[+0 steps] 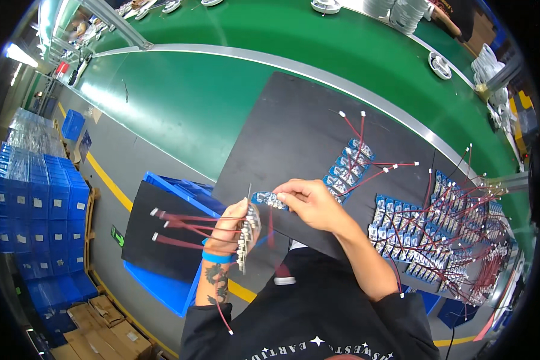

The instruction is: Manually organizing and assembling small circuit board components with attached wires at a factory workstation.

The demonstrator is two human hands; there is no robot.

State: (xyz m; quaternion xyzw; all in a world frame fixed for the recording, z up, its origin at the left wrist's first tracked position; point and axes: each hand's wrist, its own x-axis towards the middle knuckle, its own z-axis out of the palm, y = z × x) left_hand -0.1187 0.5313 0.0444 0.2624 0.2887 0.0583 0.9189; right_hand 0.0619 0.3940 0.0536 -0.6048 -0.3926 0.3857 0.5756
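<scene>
My left hand (227, 227), with a blue band at its wrist, grips a panel of circuit boards (246, 240) tilted nearly edge-on. Red wires with white plugs trail leftward from that panel and look smeared by motion. Between the fingertips of my right hand (311, 203) is a small blue circuit board (265, 198), close beside the panel's upper end. Blurred red wires hang below this board. Just past my right hand, a strip of joined blue circuit boards (349, 165) lies on the black mat (276, 132), its wires spread out.
Many wired circuit-board panels (396, 225) cover the right of the bench. A blue bin (162, 291) with a black sheet stands left of me. Beyond the mat runs a green conveyor (240, 27) carrying round white parts. Blue crates (36, 204) are stacked far left; another person's arm (447, 21) shows top right.
</scene>
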